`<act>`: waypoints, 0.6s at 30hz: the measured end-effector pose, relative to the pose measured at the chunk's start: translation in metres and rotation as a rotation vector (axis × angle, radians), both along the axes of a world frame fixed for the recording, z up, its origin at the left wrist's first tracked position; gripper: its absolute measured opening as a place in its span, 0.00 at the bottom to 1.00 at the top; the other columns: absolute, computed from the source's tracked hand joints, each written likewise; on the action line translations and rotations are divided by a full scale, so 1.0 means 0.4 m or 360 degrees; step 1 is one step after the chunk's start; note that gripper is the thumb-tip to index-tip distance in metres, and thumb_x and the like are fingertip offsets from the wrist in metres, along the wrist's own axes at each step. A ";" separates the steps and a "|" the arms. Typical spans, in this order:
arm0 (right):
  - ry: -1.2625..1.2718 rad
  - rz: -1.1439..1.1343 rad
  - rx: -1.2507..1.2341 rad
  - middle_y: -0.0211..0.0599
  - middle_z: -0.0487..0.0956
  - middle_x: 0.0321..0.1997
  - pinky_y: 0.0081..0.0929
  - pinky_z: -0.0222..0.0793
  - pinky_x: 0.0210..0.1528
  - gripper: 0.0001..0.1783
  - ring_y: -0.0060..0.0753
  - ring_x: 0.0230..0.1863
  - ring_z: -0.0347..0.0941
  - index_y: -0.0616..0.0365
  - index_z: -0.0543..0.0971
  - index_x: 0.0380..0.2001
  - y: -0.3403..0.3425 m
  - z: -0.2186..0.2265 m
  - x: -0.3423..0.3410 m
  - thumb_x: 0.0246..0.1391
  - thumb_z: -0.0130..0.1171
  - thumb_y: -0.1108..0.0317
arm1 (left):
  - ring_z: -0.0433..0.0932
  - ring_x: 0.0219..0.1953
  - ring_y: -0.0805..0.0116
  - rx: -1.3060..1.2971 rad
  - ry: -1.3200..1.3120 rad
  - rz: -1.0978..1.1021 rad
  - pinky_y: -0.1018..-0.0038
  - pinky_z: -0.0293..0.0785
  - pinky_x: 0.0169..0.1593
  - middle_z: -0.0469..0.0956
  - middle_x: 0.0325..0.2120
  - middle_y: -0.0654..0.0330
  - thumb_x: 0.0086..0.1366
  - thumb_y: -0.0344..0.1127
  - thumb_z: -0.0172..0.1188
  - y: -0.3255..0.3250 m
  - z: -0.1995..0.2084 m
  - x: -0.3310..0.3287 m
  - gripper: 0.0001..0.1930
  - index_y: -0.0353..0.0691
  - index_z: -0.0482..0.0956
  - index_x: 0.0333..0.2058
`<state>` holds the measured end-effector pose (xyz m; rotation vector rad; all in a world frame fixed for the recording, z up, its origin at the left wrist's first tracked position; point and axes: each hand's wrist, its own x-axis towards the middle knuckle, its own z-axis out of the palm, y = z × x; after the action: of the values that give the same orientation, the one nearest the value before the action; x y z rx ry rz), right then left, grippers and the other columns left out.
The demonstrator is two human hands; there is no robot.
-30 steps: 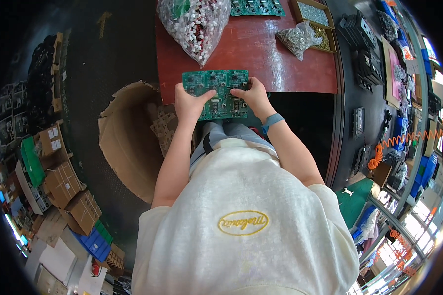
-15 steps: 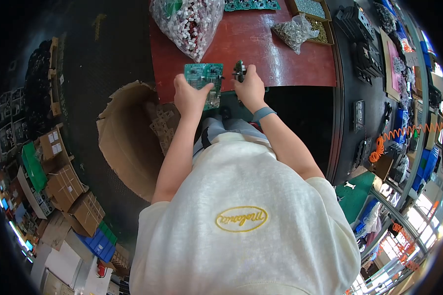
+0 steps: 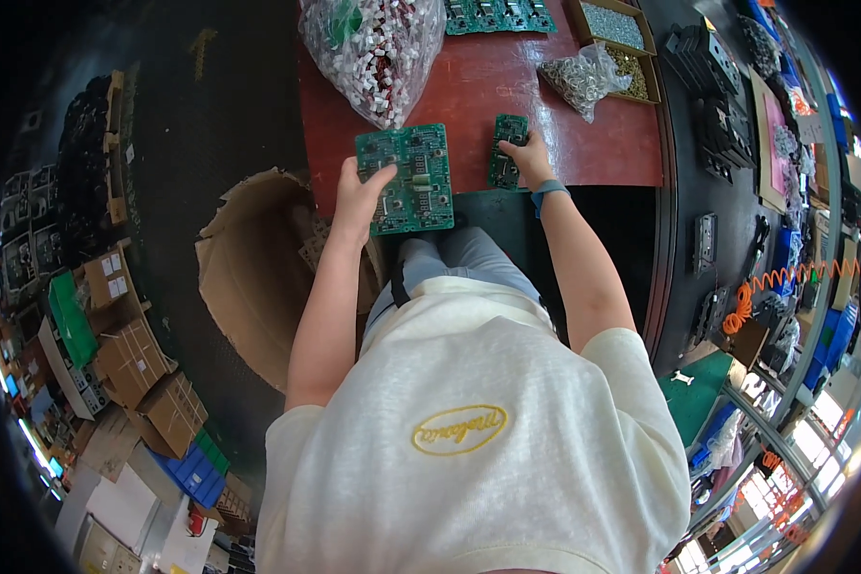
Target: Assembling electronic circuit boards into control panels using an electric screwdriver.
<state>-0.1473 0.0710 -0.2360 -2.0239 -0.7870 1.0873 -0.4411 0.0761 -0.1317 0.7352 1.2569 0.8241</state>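
My left hand [image 3: 361,194] grips a wide green circuit board [image 3: 421,182] by its left part, thumb on its face. The board bears displays and small components and hangs over the table's front edge, tilted toward me. In my right hand [image 3: 532,160] is a narrow green circuit board [image 3: 509,134], held near its lower right side with the thumb across its face. A gap separates the two boards. Just beyond the wide board lies a clear bag of white connectors [image 3: 378,67] with some red wires.
On the red table [image 3: 488,81], several green boards [image 3: 500,14] lie at the back. A bag of metal parts [image 3: 580,81] sits beside cardboard trays of small hardware [image 3: 614,27]. An open cardboard box [image 3: 249,277] stands left of my legs. A dark bench [image 3: 703,182] runs along the right.
My right hand has moved right with the narrow board and turned its face up. The wide board in my left hand now faces me more fully.
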 end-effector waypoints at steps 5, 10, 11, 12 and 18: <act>-0.0356 0.0179 -0.0053 0.50 0.74 0.44 0.36 0.68 0.47 0.33 0.44 0.46 0.71 0.66 0.68 0.48 0.015 -0.036 0.090 0.39 0.69 0.64 | 0.73 0.39 0.73 0.0022 -0.0163 -0.0135 0.75 0.70 0.43 0.73 0.38 0.58 0.59 0.31 0.58 0.007 0.004 0.073 0.14 0.35 0.65 0.41; -0.0531 0.0386 0.0151 0.55 0.69 0.50 0.36 0.63 0.55 0.41 0.48 0.53 0.67 0.69 0.66 0.53 -0.007 0.061 0.138 0.39 0.69 0.55 | 0.73 0.40 0.73 0.0103 -0.0199 -0.0186 0.75 0.69 0.45 0.73 0.39 0.59 0.59 0.31 0.59 0.020 -0.025 0.180 0.16 0.35 0.65 0.43; 0.0019 0.0400 0.0120 0.51 0.70 0.52 0.34 0.65 0.53 0.40 0.44 0.53 0.67 0.70 0.66 0.53 -0.026 0.123 0.128 0.42 0.68 0.55 | 0.73 0.40 0.73 0.0106 -0.0206 -0.0200 0.75 0.69 0.45 0.73 0.39 0.59 0.59 0.31 0.59 0.021 -0.029 0.206 0.16 0.35 0.65 0.43; 0.0569 0.0405 0.0091 0.47 0.71 0.53 0.32 0.66 0.51 0.39 0.41 0.52 0.68 0.71 0.66 0.53 -0.045 0.188 0.113 0.45 0.66 0.55 | 0.73 0.41 0.73 0.0113 -0.0146 -0.0243 0.75 0.69 0.45 0.73 0.39 0.59 0.59 0.31 0.59 0.022 -0.030 0.233 0.17 0.35 0.65 0.44; 0.1210 0.0159 0.0040 0.33 0.77 0.43 0.28 0.70 0.47 0.21 0.25 0.44 0.73 0.61 0.73 0.46 -0.089 0.285 0.116 0.48 0.64 0.70 | 0.73 0.41 0.72 0.0258 -0.0009 -0.0479 0.75 0.69 0.45 0.75 0.39 0.58 0.58 0.29 0.61 0.015 -0.021 0.386 0.17 0.35 0.67 0.44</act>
<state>-0.1009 0.0352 -0.1222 -1.3742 -0.4887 1.7305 -0.2867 0.0820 -0.1400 1.0239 1.0493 0.6838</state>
